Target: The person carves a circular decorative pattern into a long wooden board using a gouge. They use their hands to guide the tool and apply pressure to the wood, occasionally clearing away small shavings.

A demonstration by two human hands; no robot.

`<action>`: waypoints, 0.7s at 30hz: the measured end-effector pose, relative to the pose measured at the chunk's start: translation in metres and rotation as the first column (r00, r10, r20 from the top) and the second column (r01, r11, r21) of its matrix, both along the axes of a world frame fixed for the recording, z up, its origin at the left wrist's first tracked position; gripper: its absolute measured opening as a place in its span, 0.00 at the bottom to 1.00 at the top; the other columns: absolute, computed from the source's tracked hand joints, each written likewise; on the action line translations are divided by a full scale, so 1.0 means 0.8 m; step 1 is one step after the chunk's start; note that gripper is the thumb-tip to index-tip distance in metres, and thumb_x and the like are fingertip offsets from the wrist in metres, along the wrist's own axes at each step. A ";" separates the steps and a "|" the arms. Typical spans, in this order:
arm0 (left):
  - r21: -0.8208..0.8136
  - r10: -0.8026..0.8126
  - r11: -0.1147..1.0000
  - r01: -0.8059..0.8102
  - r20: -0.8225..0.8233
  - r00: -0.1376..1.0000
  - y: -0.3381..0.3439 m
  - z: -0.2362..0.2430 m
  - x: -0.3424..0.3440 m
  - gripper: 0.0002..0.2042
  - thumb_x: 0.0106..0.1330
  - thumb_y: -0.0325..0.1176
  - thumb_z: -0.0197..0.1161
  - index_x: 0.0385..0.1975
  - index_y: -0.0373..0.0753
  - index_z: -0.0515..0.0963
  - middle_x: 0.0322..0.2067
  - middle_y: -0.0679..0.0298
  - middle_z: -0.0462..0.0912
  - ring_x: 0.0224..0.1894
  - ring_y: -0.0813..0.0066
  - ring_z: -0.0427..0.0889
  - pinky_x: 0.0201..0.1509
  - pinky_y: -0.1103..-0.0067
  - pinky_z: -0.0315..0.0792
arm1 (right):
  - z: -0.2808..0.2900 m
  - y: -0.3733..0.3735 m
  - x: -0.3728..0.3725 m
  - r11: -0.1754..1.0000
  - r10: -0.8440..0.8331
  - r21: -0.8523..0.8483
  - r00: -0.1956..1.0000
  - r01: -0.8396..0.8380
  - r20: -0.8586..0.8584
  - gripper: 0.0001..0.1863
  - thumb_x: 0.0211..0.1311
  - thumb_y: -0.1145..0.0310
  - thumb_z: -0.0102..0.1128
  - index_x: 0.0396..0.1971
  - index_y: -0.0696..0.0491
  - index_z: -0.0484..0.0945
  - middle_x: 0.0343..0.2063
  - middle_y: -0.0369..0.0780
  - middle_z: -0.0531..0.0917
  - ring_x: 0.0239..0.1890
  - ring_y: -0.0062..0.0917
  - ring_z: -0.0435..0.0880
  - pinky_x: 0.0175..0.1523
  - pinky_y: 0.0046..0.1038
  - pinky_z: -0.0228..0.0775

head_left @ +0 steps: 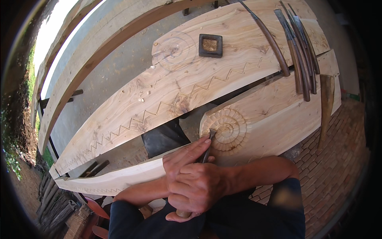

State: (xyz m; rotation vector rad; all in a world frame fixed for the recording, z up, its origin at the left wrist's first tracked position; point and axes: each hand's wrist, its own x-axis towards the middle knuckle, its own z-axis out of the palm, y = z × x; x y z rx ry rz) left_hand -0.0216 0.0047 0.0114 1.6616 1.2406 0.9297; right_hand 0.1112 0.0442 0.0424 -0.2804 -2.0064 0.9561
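Note:
My right hand point(195, 184) is closed round the handle of a chisel point(211, 133), whose steel edge rests on a carved spiral point(229, 127) at the rounded end of the nearer pale plank point(290, 123). My left hand point(179, 158) lies just above and behind the right, gripping the chisel's shank with a finger along it close to the edge; part of this hand is hidden by the right. Segmented cuts ring the spiral. The farther plank point(127, 107) bears a zigzag groove and a circular drawing point(174, 49), with a few small chips on it.
A dark square dish point(210, 46) sits on the farther plank. Several long-handled chisels point(302, 59) lie at the right, beside a wooden piece point(326, 107). Curved beams point(91, 63) stand at the upper left, stacked sticks point(49, 203) at lower left. Brick paving point(334, 171) shows at lower right.

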 end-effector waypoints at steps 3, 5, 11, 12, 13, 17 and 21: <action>0.007 -0.021 1.000 0.021 0.008 1.000 0.004 -0.001 -0.002 0.24 0.63 0.28 0.78 0.60 0.27 0.85 0.58 0.41 0.88 0.58 0.49 0.91 0.60 0.66 0.85 | 0.001 0.003 0.001 0.999 0.003 -0.050 1.000 -0.004 -0.013 0.29 0.65 0.49 0.72 0.16 0.51 0.67 0.20 0.36 0.70 0.19 0.27 0.74 0.27 0.28 0.68; 0.031 -0.016 0.999 0.016 0.012 1.000 0.005 -0.002 0.000 0.23 0.65 0.29 0.75 0.60 0.27 0.84 0.58 0.40 0.87 0.58 0.48 0.91 0.61 0.66 0.85 | 0.005 0.008 0.003 0.994 0.016 -0.108 0.999 -0.020 -0.035 0.28 0.64 0.50 0.73 0.17 0.52 0.68 0.20 0.37 0.71 0.19 0.28 0.75 0.27 0.29 0.70; -0.001 -0.073 0.997 0.073 0.040 0.997 -0.007 -0.012 -0.009 0.27 0.67 0.35 0.67 0.64 0.26 0.81 0.60 0.39 0.86 0.59 0.46 0.90 0.61 0.64 0.85 | 0.013 0.028 0.011 0.984 0.019 -0.172 0.996 -0.035 -0.092 0.27 0.61 0.52 0.75 0.17 0.52 0.68 0.20 0.38 0.72 0.19 0.31 0.78 0.27 0.31 0.75; -0.002 -0.048 0.999 0.049 0.046 0.998 -0.018 -0.018 -0.009 0.27 0.67 0.35 0.66 0.64 0.26 0.80 0.60 0.39 0.85 0.58 0.46 0.90 0.60 0.64 0.85 | 0.012 0.028 0.008 0.986 0.017 -0.161 0.996 -0.031 -0.087 0.27 0.61 0.53 0.76 0.17 0.53 0.68 0.20 0.39 0.73 0.19 0.31 0.78 0.27 0.30 0.75; 0.022 -0.005 1.000 0.004 0.074 0.997 -0.042 -0.052 -0.008 0.28 0.67 0.36 0.67 0.64 0.26 0.80 0.59 0.39 0.86 0.58 0.46 0.90 0.60 0.64 0.85 | 0.012 0.030 0.004 0.990 0.010 -0.143 0.997 -0.021 -0.076 0.27 0.60 0.53 0.76 0.17 0.53 0.69 0.20 0.39 0.73 0.19 0.31 0.78 0.27 0.30 0.75; 0.065 0.080 0.994 -0.090 0.137 0.987 -0.032 -0.055 0.000 0.24 0.67 0.34 0.70 0.60 0.27 0.82 0.54 0.43 0.88 0.52 0.52 0.91 0.55 0.68 0.85 | 0.012 0.026 -0.013 0.997 -0.002 -0.076 0.999 0.005 0.042 0.26 0.59 0.54 0.78 0.18 0.54 0.71 0.21 0.40 0.76 0.19 0.32 0.79 0.25 0.30 0.73; -0.004 0.127 0.992 -0.128 0.196 0.972 0.007 -0.012 0.001 0.16 0.69 0.29 0.71 0.54 0.30 0.86 0.46 0.49 0.91 0.44 0.60 0.92 0.49 0.72 0.84 | 0.053 0.060 0.020 0.934 -0.194 -0.296 0.980 0.199 0.045 0.27 0.65 0.45 0.66 0.22 0.53 0.69 0.20 0.41 0.76 0.17 0.28 0.74 0.21 0.26 0.65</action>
